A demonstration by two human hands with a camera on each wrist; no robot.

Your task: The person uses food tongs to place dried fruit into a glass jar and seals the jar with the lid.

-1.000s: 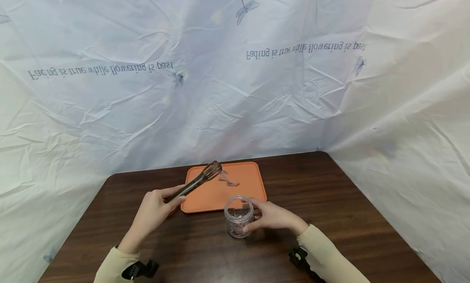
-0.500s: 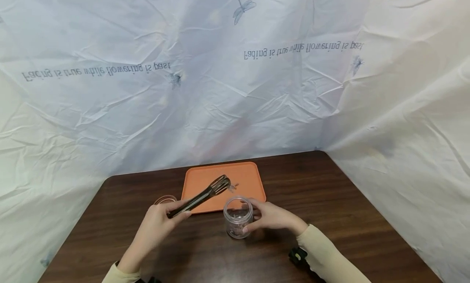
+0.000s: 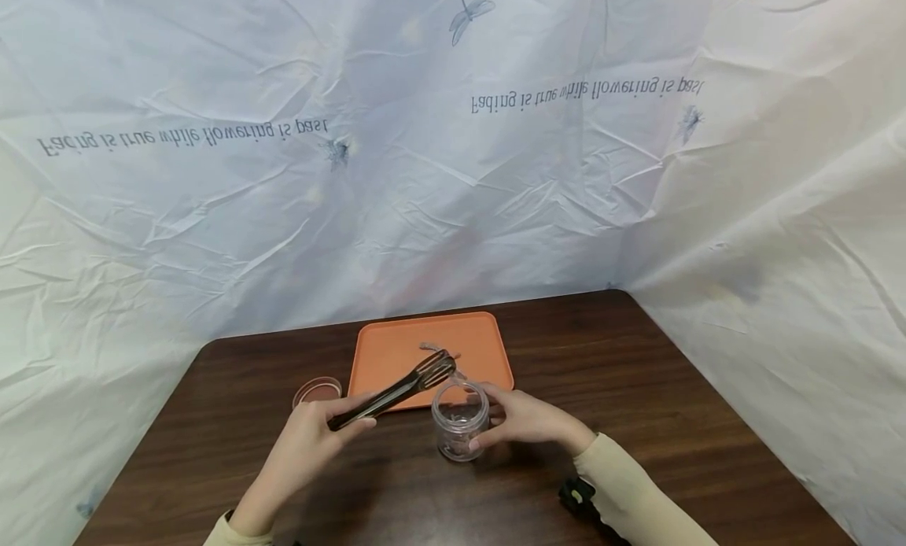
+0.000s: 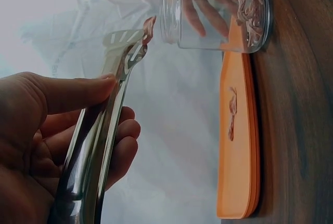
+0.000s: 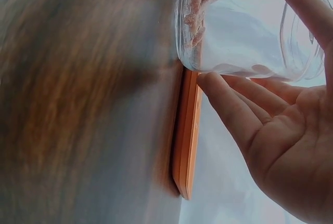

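My left hand (image 3: 300,444) grips a pair of shiny slotted tongs (image 3: 385,397) between thumb and fingers. Their tips pinch a small reddish-brown dried strip (image 4: 149,29), just outside the jar's mouth and above its rim. The clear jar (image 3: 456,436) stands upright on the table, uncovered. Several similar strips (image 4: 252,18) lie at its bottom. My right hand (image 3: 527,417) holds the jar from the right, thumb at the near side and fingers around the far side. Behind the jar, another strip (image 4: 232,112) rests on an orange tray (image 3: 382,349).
A round reddish lid (image 3: 318,391) lies left of the tray, partly behind the left hand. The dark wooden table (image 3: 602,357) is enclosed by hanging white printed cloth (image 3: 425,176) at the back and sides.
The tongs have come from over the tray toward the jar, rightward and nearer, lifting a strip off the tray. The lid has come into view. The right hand and jar have stayed put.
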